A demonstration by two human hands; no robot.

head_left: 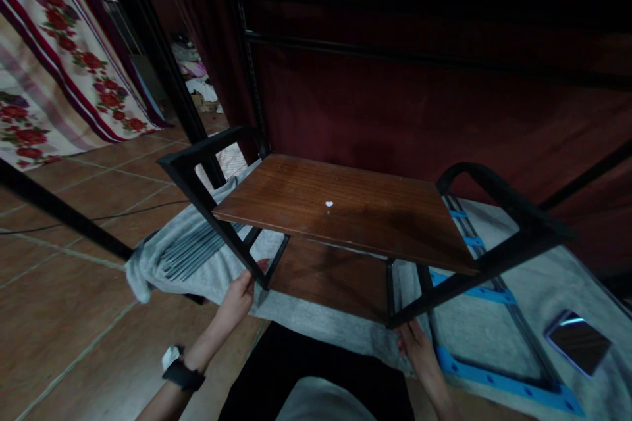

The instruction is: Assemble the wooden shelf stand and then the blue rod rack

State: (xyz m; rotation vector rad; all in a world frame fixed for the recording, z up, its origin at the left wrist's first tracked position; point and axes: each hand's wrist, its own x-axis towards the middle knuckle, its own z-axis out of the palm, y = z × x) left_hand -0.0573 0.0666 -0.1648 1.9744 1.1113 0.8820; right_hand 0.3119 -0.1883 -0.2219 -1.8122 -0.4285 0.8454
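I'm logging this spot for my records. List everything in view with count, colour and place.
flat wooden boards: two, brown, stacked, centre
angular side frames: two, black, boards' ends
slim rod bundle: one, grey, left
rod-and-strip rack: one, grey-blue, right
rectangular phone: one, dark, far right
soft cloth: grey, beneath
floral curtain: white-red, upper left
plain hanging fabric: dark red, behind
straight posts: several, black, around
thin cable: one, black, tiled floor, brown
wristband: one, black, left wrist
left hand: one, bare, left frame's foot
right hand: one, bare, right frame's foot
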